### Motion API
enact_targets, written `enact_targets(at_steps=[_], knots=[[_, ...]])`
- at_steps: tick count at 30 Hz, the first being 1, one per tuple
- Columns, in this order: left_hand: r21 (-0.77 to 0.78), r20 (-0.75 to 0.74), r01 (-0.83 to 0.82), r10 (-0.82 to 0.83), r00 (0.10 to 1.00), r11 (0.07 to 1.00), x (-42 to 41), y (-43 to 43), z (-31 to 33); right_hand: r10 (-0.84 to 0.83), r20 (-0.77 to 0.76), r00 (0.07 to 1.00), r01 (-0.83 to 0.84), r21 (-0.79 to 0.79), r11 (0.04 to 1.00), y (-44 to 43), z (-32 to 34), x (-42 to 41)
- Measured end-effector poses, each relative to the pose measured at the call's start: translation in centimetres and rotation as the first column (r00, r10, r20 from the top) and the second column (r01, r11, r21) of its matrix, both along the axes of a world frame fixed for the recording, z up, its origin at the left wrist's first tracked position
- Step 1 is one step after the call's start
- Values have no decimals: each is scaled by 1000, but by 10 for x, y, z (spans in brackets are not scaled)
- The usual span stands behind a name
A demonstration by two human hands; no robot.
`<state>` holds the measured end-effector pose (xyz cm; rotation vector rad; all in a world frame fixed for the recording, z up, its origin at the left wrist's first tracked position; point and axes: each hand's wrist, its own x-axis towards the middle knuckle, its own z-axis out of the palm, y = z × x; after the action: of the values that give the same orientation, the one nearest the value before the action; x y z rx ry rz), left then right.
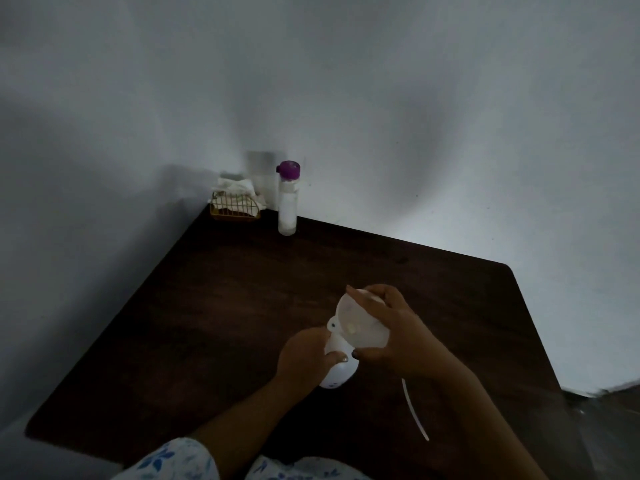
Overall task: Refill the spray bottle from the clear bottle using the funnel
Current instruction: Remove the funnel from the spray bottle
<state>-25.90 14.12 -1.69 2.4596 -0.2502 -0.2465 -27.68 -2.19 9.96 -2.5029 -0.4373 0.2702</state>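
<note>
My left hand (pixel 306 355) grips the white spray bottle (pixel 338 370) near the table's front middle, fingers curled round its body. My right hand (pixel 391 327) holds a translucent white funnel (pixel 360 323) by its rim, tilted, with its spout at the bottle's mouth. A thin white dip tube (pixel 414 408) lies on the table under my right forearm; its spray head is hidden. The clear bottle (pixel 288 202) with a purple cap stands upright at the far back of the table, holding white liquid.
A dark wooden table (pixel 207 306) fills a corner between two pale walls. A small gold wire basket (pixel 235 206) with crumpled tissues sits in the back corner beside the clear bottle. The table's right edge lies past my right arm.
</note>
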Motion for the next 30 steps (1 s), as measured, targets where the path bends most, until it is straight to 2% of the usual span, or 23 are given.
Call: enact_targets(at_steps=[9, 21, 24, 26, 30], knots=[[-20, 52, 0, 1, 999, 1000, -3, 2, -1, 51, -8, 999, -52, -58, 997, 2, 7, -6], [-44, 26, 26, -25, 999, 999, -2, 4, 3, 32, -47, 998, -36, -96, 995, -12, 6, -9], [7, 5, 37, -37, 999, 999, 0, 3, -1, -29, -45, 999, 28, -30, 999, -20, 2, -7], [26, -27, 102, -102, 994, 994, 1, 6, 2, -119, -44, 992, 121, 43, 992, -22, -1, -4], [-5, -210, 256, -251, 945, 967, 10, 27, 14, -273, -36, 961, 274, 22, 962, -20, -6, 10]])
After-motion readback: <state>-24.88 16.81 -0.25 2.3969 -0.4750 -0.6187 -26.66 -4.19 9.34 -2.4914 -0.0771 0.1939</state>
